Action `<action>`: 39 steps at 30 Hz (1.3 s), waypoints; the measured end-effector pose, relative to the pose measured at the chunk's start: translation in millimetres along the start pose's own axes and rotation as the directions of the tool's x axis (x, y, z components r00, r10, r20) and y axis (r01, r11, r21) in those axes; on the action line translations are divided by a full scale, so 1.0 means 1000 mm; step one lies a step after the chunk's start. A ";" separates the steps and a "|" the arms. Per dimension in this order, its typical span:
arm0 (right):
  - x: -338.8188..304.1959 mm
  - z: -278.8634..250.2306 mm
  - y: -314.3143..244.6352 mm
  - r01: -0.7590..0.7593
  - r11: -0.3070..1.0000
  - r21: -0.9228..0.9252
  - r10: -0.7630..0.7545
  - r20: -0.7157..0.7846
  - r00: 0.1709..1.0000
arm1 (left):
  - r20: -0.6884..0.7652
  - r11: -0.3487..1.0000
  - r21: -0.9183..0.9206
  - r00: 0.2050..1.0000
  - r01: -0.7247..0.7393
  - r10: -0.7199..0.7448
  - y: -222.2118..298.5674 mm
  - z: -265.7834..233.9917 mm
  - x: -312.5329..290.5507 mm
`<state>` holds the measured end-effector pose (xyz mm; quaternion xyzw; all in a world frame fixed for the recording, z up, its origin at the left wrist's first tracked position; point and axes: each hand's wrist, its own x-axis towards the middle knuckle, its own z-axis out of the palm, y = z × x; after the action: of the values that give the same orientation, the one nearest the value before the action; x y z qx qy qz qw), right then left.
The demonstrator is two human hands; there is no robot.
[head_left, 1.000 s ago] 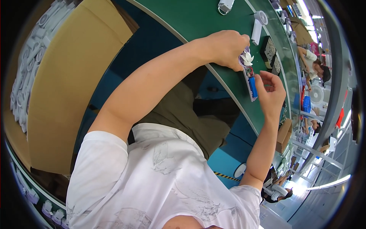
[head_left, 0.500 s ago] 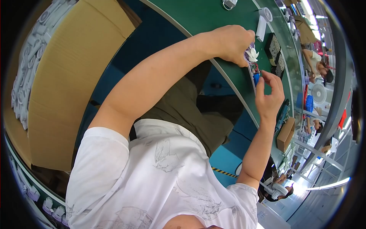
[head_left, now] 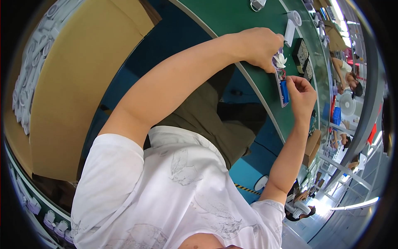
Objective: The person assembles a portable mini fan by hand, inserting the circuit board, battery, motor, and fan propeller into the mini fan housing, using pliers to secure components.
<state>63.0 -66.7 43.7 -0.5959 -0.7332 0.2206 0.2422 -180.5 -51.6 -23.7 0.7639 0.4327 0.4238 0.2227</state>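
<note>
At a green workbench (head_left: 226, 18), a worker in a white printed shirt bends both bare arms toward an opened handheld-fan body (head_left: 279, 88), which lies lengthwise near the bench's front edge. The left arm sweeps up in a long diagonal from its sleeve, forearm crossing the bench edge, wrist bent. The left hand (head_left: 262, 47) holds the fan body by its purple-rimmed head end, back of the hand upward and fingers curled over, just beside the white blades (head_left: 280, 61).

The right forearm rises more steeply, elbow low. The right hand (head_left: 303, 97) is cupped at the body's other side, thumb and forefinger drawn narrowly together beside the wiring (head_left: 282, 74) and the blue cylindrical cell (head_left: 284, 90); at this scale, whether they pinch a wire cannot be told.

Beyond the hands lie a white fan (head_left: 290, 34) and a black tray (head_left: 300, 50) of small parts.
</note>
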 end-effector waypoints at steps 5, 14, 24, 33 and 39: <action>0.003 0.002 -0.008 -0.042 0.999 -0.033 0.043 0.030 0.999 | 0.030 1.000 0.008 0.999 0.025 -0.026 0.001 -0.005 -0.001; 0.008 -0.001 -0.010 -0.024 0.993 -0.119 0.033 0.072 0.997 | 0.062 0.999 -0.002 0.997 0.043 -0.043 0.002 -0.007 -0.001; 0.011 -0.001 -0.019 -0.022 0.976 -0.215 0.045 0.104 0.994 | 0.047 1.000 -0.009 0.999 0.021 -0.020 -0.002 -0.002 0.001; 0.013 -0.003 -0.031 -0.025 0.959 -0.283 0.067 0.140 0.988 | 0.053 0.999 -0.030 0.998 0.028 -0.026 -0.002 -0.003 0.001; 0.014 -0.004 -0.031 0.004 0.955 -0.295 0.045 0.157 0.987 | 0.049 0.999 -0.028 0.999 0.017 -0.016 0.000 -0.003 0.001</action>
<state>39.2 -58.5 67.3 -0.6130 -0.7689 0.1591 0.0881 -183.3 -50.6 -21.8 0.7671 0.4274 0.4094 0.2476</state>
